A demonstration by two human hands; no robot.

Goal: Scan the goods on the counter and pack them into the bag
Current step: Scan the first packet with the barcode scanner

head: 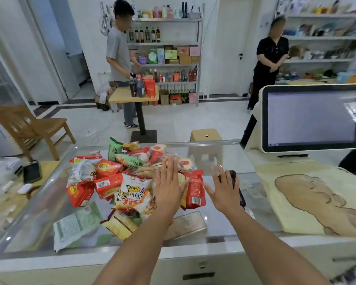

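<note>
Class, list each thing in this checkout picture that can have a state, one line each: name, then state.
left hand: open, fingers straight, over the snack packets
right hand: open, fingers spread over the scanner
snack packets: heaped on the counter, not bagged
bag: lying flat on the counter
screen: on
phone: screen dark

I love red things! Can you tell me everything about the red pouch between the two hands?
The red pouch looks like shiny plastic, with white print and a white barcode near its closer end. It lies lengthwise at the right edge of the snack pile on the glass counter, between the open left hand and right hand. Whether either touches it is unclear.
</note>
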